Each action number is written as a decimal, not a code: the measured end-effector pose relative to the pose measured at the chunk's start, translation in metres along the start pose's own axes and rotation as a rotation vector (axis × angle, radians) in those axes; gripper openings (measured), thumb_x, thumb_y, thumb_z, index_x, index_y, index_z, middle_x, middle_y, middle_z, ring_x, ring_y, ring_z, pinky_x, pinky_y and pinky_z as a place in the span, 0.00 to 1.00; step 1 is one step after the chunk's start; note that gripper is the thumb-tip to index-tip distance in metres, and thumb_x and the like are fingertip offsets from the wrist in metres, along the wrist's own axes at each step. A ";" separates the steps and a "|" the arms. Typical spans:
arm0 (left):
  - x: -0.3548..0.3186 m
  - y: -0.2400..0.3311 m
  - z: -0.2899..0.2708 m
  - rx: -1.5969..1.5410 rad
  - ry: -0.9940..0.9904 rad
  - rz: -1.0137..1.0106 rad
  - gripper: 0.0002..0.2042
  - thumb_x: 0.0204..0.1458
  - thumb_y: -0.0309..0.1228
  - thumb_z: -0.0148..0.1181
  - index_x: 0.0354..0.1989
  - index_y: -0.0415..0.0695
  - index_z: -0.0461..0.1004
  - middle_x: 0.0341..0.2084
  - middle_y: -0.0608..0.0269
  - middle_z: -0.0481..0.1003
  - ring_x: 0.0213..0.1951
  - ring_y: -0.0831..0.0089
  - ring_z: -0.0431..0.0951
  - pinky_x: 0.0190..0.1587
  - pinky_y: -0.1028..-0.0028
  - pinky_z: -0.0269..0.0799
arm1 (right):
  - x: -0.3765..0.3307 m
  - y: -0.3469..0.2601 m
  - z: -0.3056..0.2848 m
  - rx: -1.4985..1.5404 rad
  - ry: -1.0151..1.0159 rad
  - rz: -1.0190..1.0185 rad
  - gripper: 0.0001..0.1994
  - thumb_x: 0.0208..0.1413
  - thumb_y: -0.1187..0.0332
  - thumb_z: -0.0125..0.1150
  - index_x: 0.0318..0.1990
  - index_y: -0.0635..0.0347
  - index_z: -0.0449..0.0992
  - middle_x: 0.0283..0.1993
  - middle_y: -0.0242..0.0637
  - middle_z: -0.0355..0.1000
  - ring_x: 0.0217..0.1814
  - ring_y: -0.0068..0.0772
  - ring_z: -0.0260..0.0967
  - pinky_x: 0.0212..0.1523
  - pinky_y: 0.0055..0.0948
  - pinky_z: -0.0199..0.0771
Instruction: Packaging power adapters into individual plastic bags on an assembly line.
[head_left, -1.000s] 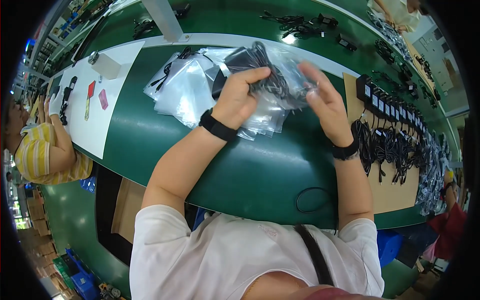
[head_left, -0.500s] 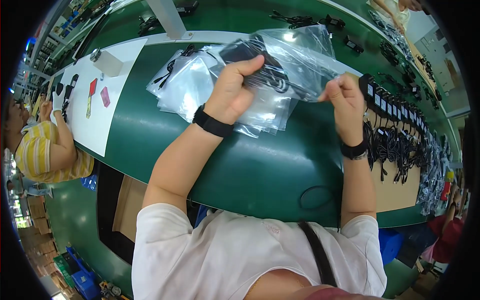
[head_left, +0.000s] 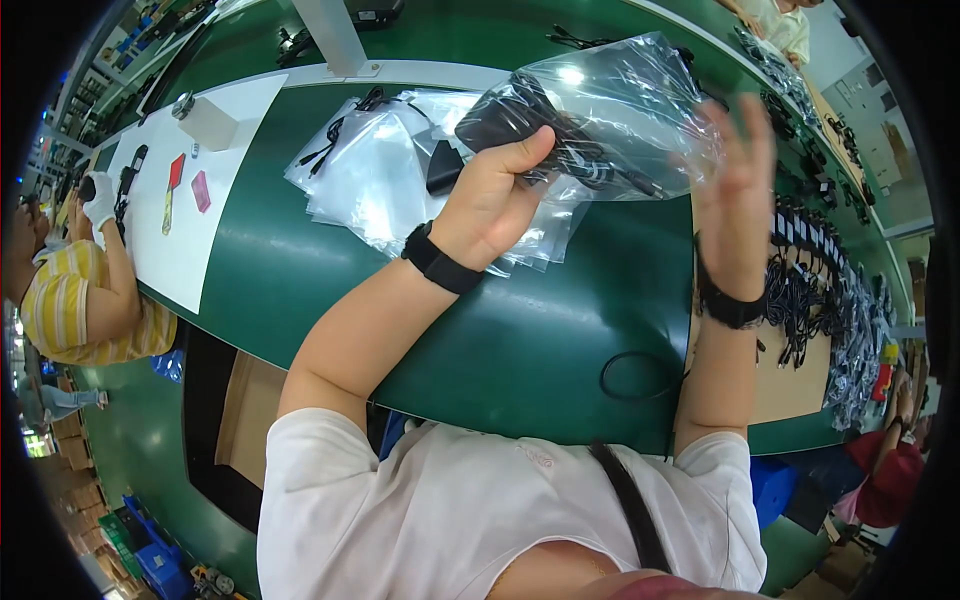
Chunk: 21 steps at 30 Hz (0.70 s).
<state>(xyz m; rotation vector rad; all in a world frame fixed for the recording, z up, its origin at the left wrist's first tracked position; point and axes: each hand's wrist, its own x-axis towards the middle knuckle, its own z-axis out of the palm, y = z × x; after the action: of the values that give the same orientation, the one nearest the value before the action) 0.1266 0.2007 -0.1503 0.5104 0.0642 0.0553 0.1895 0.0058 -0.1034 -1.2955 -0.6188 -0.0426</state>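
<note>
My left hand [head_left: 497, 192] is closed on a clear plastic bag [head_left: 645, 95] above the green table, thumb on top. Through the film show a black power adapter [head_left: 490, 118] and its bundled black cable [head_left: 590, 155]. Off the bag's right end, my right hand [head_left: 742, 165] is raised with fingers spread, slightly smeared by motion, holding nothing visible. Beneath the left hand lies a fanned stack of flat clear bags [head_left: 365, 180]. Resting on that stack are another black adapter [head_left: 442, 170], partly hidden by the hand, and a thin black cable [head_left: 328, 150].
At right, adapters [head_left: 808, 235] stand in a row on a brown board [head_left: 785, 385], beside a pile of bagged items [head_left: 855, 345]. A black loop [head_left: 638, 375] lies near the table's front edge. A metal post [head_left: 330, 40] rises behind; a co-worker [head_left: 95, 290] sits at left.
My right hand has let go of the bag's right end and opened its fingers, moving right. My left hand has shifted slightly right with the bag, uncovering the adapter on the stack.
</note>
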 end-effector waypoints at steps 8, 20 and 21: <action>-0.002 -0.036 -0.002 0.145 -0.066 0.043 0.17 0.45 0.28 0.63 0.44 0.44 0.69 0.39 0.67 0.72 0.44 0.75 0.69 0.49 0.74 0.62 | -0.029 0.044 0.041 0.470 0.004 0.484 0.18 0.60 0.61 0.46 0.53 0.63 0.64 0.50 0.36 0.66 0.50 0.29 0.64 0.51 0.27 0.63; 0.005 -0.006 -0.001 0.713 0.045 -0.138 0.16 0.46 0.29 0.61 0.44 0.41 0.71 0.36 0.64 0.73 0.37 0.76 0.73 0.39 0.76 0.69 | -0.027 0.042 0.020 -0.625 -0.138 -0.422 0.07 0.45 0.76 0.60 0.35 0.63 0.74 0.30 0.40 0.71 0.28 0.36 0.69 0.30 0.25 0.69; 0.000 -0.007 0.007 0.690 0.058 -0.095 0.13 0.46 0.26 0.58 0.41 0.38 0.72 0.34 0.63 0.74 0.37 0.75 0.73 0.40 0.77 0.68 | -0.027 0.043 0.021 -0.641 -0.143 -0.372 0.07 0.45 0.76 0.60 0.35 0.63 0.74 0.30 0.40 0.70 0.27 0.37 0.68 0.28 0.25 0.68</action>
<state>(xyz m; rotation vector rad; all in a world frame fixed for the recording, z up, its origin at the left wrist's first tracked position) 0.1278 0.1909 -0.1477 1.1949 0.1667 -0.0490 0.1738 0.0290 -0.1509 -1.7904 -1.0139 -0.4908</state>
